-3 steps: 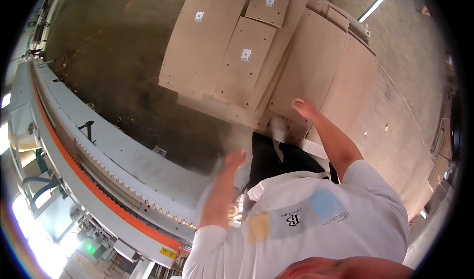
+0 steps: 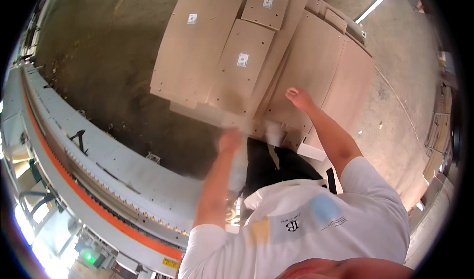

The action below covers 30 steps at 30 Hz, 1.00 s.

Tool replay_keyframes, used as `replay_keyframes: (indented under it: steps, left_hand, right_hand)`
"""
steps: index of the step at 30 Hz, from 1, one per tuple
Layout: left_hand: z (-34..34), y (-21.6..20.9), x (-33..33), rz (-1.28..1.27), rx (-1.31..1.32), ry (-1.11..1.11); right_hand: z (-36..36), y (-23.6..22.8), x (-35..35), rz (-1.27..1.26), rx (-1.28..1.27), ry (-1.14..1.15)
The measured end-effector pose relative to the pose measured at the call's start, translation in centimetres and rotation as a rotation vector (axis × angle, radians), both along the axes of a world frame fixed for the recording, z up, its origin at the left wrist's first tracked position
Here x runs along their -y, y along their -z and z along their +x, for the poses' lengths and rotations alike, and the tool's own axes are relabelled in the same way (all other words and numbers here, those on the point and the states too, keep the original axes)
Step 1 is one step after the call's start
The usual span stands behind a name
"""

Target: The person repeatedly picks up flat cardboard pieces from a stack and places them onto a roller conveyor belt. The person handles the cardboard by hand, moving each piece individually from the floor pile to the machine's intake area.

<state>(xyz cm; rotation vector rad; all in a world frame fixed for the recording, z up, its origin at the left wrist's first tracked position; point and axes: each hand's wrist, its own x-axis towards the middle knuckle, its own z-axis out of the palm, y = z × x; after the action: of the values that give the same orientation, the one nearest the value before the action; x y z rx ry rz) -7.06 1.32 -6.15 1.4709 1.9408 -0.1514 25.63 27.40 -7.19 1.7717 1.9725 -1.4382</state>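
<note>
My right hand point(image 2: 299, 99), fingers curled in and with nothing visible in them, hangs above the right part of a stack of light-brown wood panels. Below it lies a wide panel point(image 2: 308, 57) with small holes near its edges. Motion smears my left hand point(image 2: 231, 140), so its fingers cannot be made out. It is by the near edge of the stack, close to a small drilled panel point(image 2: 242, 64) bearing a white label. Left of that lies a larger labelled panel point(image 2: 195, 47), and another small labelled panel point(image 2: 266, 3) rests farther back.
A long grey machine point(image 2: 113, 155) with an orange strip point(image 2: 94, 200) and a row of brass-coloured tips runs along my left side. Dark concrete floor point(image 2: 103, 57) lies between it and the panels. A white block point(image 2: 311, 152) sticks out near my legs.
My left hand has moved forward, toward the near edge of the stack. My right hand has shifted slightly left and forward. The view has shifted a little over the panels and machine.
</note>
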Motion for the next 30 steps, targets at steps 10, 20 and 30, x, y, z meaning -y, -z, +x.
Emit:
replay_keyframes:
  steps: [10,20,30]
  left_hand:
    - [-1.6,3.9,-22.8,0.347,-0.167,0.116]
    - [1.7,3.0,-9.8,0.31,-0.113,-0.02]
    - [-0.5,3.6,-8.6,0.125,0.152,-0.792]
  right_hand:
    - [-10.7,0.4,-24.7,0.442,0.379,-0.114]
    - [-9.2,2.6,-24.1,0.511,0.497,-0.27]
    - [-3.3,5.4,-16.3,0.388,0.22,0.654]
